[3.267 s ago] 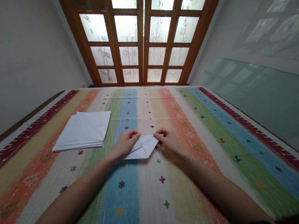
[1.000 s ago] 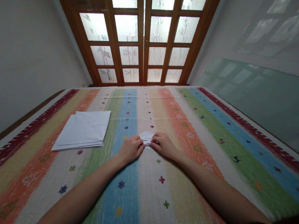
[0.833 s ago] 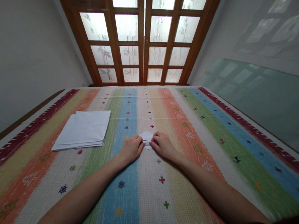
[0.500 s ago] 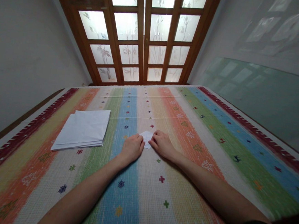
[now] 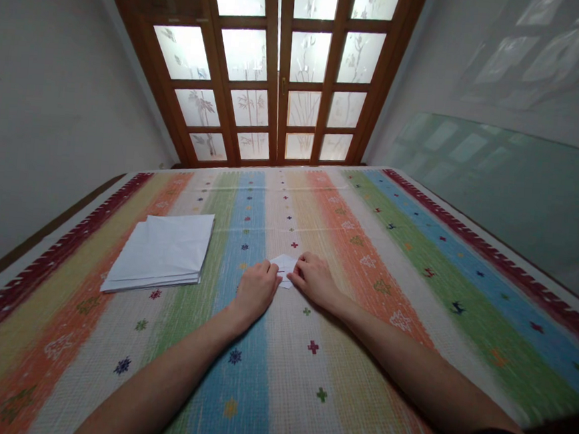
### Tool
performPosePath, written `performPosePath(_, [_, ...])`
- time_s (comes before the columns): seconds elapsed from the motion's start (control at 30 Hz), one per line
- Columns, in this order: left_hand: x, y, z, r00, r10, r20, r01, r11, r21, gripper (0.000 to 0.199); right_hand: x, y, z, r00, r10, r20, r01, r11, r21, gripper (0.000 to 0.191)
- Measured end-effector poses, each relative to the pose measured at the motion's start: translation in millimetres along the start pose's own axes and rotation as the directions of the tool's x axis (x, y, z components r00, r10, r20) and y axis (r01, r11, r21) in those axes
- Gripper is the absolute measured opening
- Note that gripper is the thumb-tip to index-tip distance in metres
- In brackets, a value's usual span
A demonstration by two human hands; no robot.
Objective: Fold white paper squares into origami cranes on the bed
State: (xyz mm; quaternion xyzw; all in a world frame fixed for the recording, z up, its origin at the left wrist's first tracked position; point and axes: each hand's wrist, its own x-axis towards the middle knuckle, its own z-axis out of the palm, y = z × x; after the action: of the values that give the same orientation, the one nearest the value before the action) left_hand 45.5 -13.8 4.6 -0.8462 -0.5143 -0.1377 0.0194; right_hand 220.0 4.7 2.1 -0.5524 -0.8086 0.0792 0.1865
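A small piece of folded white paper [image 5: 284,265] lies low over the striped tablecloth, with dark slits or lines showing across its middle. My left hand [image 5: 258,287] pinches its left side, fingers curled and closed. From the right, my right hand [image 5: 314,279] grips the opposite side between thumb and fingers. Both hands cover the paper's side edges, so its full outline is hidden.
To the left of my hands lies a stack of white paper sheets [image 5: 161,250]. The striped tablecloth [image 5: 356,383] covers the table. Beyond its far edge stand wooden doors with glass panes [image 5: 278,102]. A glass sheet [image 5: 512,188] leans along the right wall.
My hands stay in nearly the same place on the folded paper. The view has shifted very slightly.
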Motion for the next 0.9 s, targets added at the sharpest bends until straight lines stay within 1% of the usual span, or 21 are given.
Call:
performPosePath(0.07, [-8, 4, -5.4, 0.991, 0.121, -0.062, -0.12, 0.993, 0.008, 0.018, 0, 0, 0, 1.0, 0.003, 0.0, -0.003, 1.0, 0.008, 0.02])
performPosePath(0.1, [-12, 7, -7.5, 0.977, 0.201, -0.077, -0.202, 0.979, -0.001, 0.019, 0, 0, 0, 1.0, 0.005, -0.001, -0.005, 1.0, 0.012, 0.02])
performPosePath(0.17, [-19, 12, -8.9, 0.945, 0.323, -0.06, -0.324, 0.946, -0.022, 0.024, 0, 1, 0, 1.0, 0.001, -0.003, -0.001, 1.0, 0.024, 0.019])
performPosePath(0.2, [-21, 14, -8.2, 0.933, 0.357, -0.037, -0.358, 0.933, -0.037, 0.029, 0, 1, 0, 1.0, -0.002, -0.001, 0.002, 1.0, 0.031, 0.019])
performPosePath(0.3, [-24, 17, -3.6, 0.932, 0.363, 0.015, -0.36, 0.929, -0.085, 0.037, -1, 2, 0, 1.0, -0.002, -0.001, 0.002, 0.999, 0.036, 0.018])
performPosePath(0.4, [-24, 16, -1.4, 0.939, 0.338, 0.055, -0.33, 0.936, -0.12, 0.034, -2, 3, 0, 1.0, 0.021, -0.02, -0.02, 1.0, 0.016, 0.018])
performPosePath(0.47, [-23, 14, -2.4, 0.942, 0.33, 0.066, -0.317, 0.936, -0.152, 0.034, -4, 4, 0, 0.999, 0.038, -0.039, -0.038, 0.999, 0.006, 0.018])
performPosePath(0.57, [-22, 13, -4.8, 0.941, 0.331, 0.067, -0.313, 0.929, -0.199, 0.039, -6, 9, -1, 0.995, 0.075, -0.07, -0.075, 0.997, 0.004, 0.018])
performPosePath(0.67, [-22, 12, -6.0, 0.936, 0.344, 0.078, -0.323, 0.925, -0.199, 0.048, -9, 15, -3, 0.99, 0.115, -0.078, -0.114, 0.993, 0.017, 0.02])
performPosePath(0.8, [-21, 11, -6.3, 0.933, 0.347, 0.098, -0.328, 0.929, -0.17, 0.055, -9, 20, -7, 0.992, 0.119, -0.046, -0.116, 0.992, 0.056, 0.02])
performPosePath(0.9, [-21, 11, -5.6, 0.933, 0.345, 0.105, -0.328, 0.933, -0.149, 0.058, -1, 23, -10, 0.992, 0.126, -0.026, -0.12, 0.98, 0.158, 0.027])
